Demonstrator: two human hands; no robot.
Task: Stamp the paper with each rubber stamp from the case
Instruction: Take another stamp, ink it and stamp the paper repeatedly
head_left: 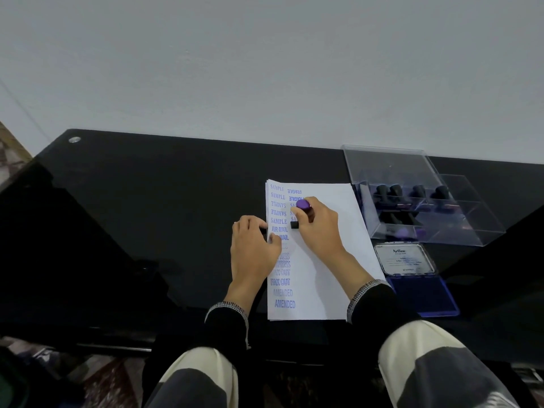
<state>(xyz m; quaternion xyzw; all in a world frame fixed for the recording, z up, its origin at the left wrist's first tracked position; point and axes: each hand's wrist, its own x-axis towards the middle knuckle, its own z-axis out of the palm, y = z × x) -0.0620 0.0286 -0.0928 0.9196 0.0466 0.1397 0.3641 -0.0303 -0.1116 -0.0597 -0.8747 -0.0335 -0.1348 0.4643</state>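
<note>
One sheet, or a thin stack, of white paper lies on the black glossy worktop. The right hand has its fingers clenched round one rubber stamp with a purple knob on top, and the stamp's dark base sits on the paper in the second column of prints. The left hand rests at the paper's left edge, its fingers bent over the edge and pressing the sheet down; whether they grip anything cannot be told.

Blue prints run down the left side of the paper. Readable from the far end: SAMPLE five times (two of them upside down), AIR MAIL once and a second partly hidden by the left hand, two prints ending in "RESS", FAX OUT twice, AMENDED twice. The second column shows FRAGILE twice, upside down, then the starts of further prints beside the stamp.

To the right of the paper stands one clear plastic case with its lid open and its inside split into compartments. At least five dark stamps stand in it; the exact count is unclear. Nearer the person lies one open ink pad, blue, whose raised lid reads "Artline".
</note>
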